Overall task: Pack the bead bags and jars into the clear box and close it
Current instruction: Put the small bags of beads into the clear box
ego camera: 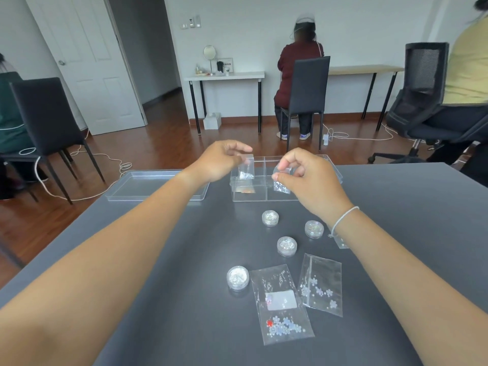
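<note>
Dark grey and matte, the tabletop (158,260) fills the lower half of the view, its far edge giving way to a reddish-brown wooden floor (163,143). At that far edge stands the clear plastic divided box (248,192), open, with its clear flat lid (148,184) lying just beside it to the left.

The left hand (221,161) pinches a small clear bead bag (246,169) by its top, hanging it over the box's left side. The right hand (303,173) pinches a second small clear bag of beads (281,186) between thumb and fingertips, over the middle of the box; a thin white cord bracelet (343,220) circles that wrist. Something orange-brown lies in the front-left compartment.

Nearer on the table sit four small round clear jars of glittery beads: one closest to the box (270,217), one to its right (314,228), one in the middle (287,245), one nearest left (237,277). Two larger flat clear zip bags lie closest: one with a white label and pale flower beads (281,302), one with scattered flower beads (320,283). Another bag's corner shows under the right forearm.

Beyond, pale walls, a white panelled door (87,62), a white side table (224,75) with a round mirror, black chairs, and a seated person in dark red (298,62) facing the wall. White cables trail across the floor.
</note>
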The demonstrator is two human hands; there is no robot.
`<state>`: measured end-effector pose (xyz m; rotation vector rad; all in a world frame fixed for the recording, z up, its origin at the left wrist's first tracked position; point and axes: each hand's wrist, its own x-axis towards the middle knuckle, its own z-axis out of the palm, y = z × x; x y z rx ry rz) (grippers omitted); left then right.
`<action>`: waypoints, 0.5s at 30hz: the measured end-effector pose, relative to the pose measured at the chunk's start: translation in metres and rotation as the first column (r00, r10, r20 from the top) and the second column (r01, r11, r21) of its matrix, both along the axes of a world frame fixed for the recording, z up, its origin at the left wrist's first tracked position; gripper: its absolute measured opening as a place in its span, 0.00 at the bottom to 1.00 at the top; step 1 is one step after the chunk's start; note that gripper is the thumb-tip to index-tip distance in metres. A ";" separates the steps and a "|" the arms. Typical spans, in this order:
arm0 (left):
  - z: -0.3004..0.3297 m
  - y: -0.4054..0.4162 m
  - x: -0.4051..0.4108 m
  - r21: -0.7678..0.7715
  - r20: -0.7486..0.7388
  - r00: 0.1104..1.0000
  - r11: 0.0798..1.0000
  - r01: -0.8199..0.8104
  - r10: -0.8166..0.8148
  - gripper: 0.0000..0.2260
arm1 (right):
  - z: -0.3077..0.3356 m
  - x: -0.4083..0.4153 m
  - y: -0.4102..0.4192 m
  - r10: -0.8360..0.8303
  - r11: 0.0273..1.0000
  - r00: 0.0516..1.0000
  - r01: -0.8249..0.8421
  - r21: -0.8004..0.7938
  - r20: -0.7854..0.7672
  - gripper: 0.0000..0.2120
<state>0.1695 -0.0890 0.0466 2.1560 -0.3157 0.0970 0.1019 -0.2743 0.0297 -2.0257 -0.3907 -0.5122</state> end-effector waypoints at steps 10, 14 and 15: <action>-0.005 -0.010 0.013 0.232 -0.058 0.994 0.970 -0.072 0.088 0.06 | 0.002 -0.001 0.001 0.003 0.999 0.997 -0.001 -0.033 0.080 0.05; -0.005 -0.010 0.015 0.294 -0.107 0.991 0.955 -0.051 0.086 0.08 | 0.001 0.000 0.000 -0.007 0.999 0.998 0.010 -0.041 0.069 0.05; -0.005 -0.010 0.015 0.305 -0.102 0.991 0.951 -0.049 0.083 0.08 | 0.001 0.000 0.000 -0.006 0.999 0.998 0.009 -0.046 0.067 0.05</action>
